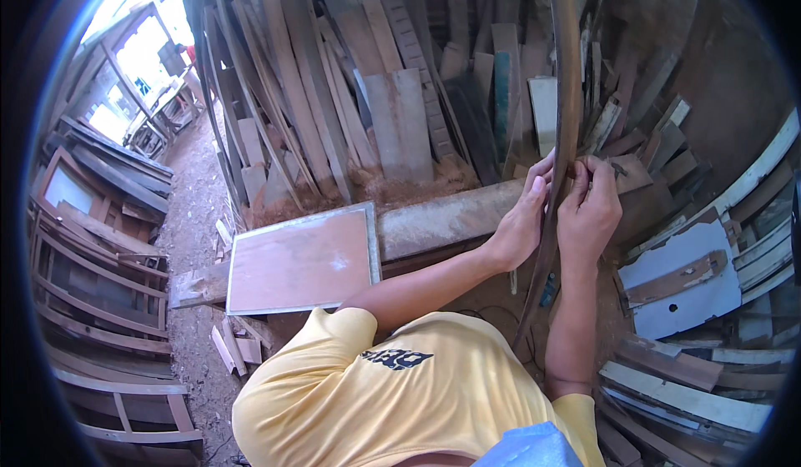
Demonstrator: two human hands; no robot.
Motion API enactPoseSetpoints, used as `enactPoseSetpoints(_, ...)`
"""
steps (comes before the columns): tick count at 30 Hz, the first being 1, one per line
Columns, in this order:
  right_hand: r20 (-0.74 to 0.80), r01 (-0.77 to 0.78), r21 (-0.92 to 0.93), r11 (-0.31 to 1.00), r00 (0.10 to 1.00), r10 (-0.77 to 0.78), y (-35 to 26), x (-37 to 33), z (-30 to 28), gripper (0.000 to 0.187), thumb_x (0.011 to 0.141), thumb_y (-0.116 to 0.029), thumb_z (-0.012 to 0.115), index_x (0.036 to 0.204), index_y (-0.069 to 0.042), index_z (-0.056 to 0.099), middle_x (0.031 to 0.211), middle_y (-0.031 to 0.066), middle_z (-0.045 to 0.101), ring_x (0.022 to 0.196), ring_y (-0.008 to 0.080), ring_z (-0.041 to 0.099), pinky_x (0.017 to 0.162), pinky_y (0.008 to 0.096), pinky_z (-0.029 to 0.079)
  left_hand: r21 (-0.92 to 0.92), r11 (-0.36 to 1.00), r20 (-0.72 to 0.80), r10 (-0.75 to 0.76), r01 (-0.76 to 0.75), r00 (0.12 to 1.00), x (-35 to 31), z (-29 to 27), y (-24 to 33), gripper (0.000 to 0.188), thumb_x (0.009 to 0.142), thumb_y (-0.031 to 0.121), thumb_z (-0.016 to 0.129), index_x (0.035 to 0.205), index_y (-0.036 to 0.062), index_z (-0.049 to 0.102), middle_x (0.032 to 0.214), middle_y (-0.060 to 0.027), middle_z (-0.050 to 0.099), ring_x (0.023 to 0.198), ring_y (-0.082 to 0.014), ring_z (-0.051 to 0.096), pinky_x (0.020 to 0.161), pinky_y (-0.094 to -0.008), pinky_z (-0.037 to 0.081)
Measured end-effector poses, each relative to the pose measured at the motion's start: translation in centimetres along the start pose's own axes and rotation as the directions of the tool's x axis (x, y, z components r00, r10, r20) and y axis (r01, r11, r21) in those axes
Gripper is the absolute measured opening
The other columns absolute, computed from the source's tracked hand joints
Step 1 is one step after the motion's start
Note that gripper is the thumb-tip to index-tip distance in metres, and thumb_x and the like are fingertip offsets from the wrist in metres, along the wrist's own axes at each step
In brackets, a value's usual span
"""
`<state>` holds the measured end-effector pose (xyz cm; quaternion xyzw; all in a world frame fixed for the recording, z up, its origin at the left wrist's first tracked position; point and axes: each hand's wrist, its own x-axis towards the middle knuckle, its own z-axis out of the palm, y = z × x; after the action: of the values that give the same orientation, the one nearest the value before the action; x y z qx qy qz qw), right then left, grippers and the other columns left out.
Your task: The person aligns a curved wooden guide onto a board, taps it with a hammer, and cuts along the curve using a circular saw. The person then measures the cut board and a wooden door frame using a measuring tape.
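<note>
A long, narrow wooden plank [567,58] stands on edge in front of me, running from the top of the view down to my body. My left hand [521,225] holds its left side, thumb up along the wood and fingers partly hidden behind it. Against the right side, my right hand [591,208] is closed in a pinch, its fingertips at the plank. Whatever those fingers pinch is too small to make out. Just beyond them, a small dark metal-looking piece [618,169] shows over a wood offcut [632,175].
A low, worn board bench [450,217] crosses ahead of me, with a pale framed panel [300,263] lying on its left part. Upright boards [400,121] lean behind it over sawdust. Wooden frames [104,304] stack at far left; a white board [684,279] and timber pile up right.
</note>
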<state>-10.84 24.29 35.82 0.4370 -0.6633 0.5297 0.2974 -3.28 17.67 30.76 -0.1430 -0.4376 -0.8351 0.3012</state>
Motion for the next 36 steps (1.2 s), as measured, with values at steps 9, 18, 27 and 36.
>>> enactPoseSetpoints(9,-0.009,0.024,-0.074,0.997,1.0,-0.025,0.7,-0.5,-3.7,0.009,0.094,-0.005,0.066,0.101,-0.001,0.062,0.092,0.0163,0.066,0.081,0.0375,0.067,0.069,0.0438,0.052,0.12,0.993,-0.106,0.026,-0.013,0.994,0.0,4.2,0.1,0.042,0.114,0.023,0.035,0.154,0.0126,0.029,0.147,-0.0047,0.045,0.134,-0.0124,0.045,0.115,-0.029,0.033)
enactPoseSetpoints(18,0.215,-0.324,0.415,0.85,0.943,0.254,3.1,-11.7,-4.5,0.093,0.089,-0.057,0.072,0.145,0.007,0.037,0.138,0.0234,0.054,0.13,0.0323,0.054,0.116,0.0454,0.036,0.431,0.896,-0.354,0.273,-0.103,0.894,0.5,3.2,2.1,0.015,0.109,0.022,0.052,0.118,0.0102,0.056,0.101,0.002,0.053,0.087,-0.0049,0.049,0.076,-0.0218,0.044)
enactPoseSetpoints(27,0.566,-0.647,0.044,0.761,0.644,0.515,18.0,-45.4,-8.0,0.073,0.099,-0.043,0.065,0.148,0.003,0.037,0.134,0.0213,0.056,0.125,0.0296,0.056,0.109,0.0407,0.041,0.624,0.696,-0.208,0.585,-0.355,0.784,0.8,0.3,0.9,0.009,0.108,0.008,0.048,0.108,0.0,0.044,0.113,-0.0141,0.062,0.094,-0.0138,0.058,0.084,-0.031,0.049)
enactPoseSetpoints(36,0.857,-0.498,-0.102,0.861,0.396,0.33,11.1,-38.9,-3.7,0.064,0.097,-0.039,0.067,0.143,0.001,0.046,0.128,0.0214,0.062,0.116,0.0295,0.062,0.101,0.0396,0.048,0.662,0.732,-0.477,0.579,-0.163,0.662,-2.4,-8.3,5.6,0.014,0.112,0.018,0.044,0.11,0.0045,0.045,0.113,-0.0073,0.066,0.077,-0.004,0.055,0.062,-0.0225,0.047)
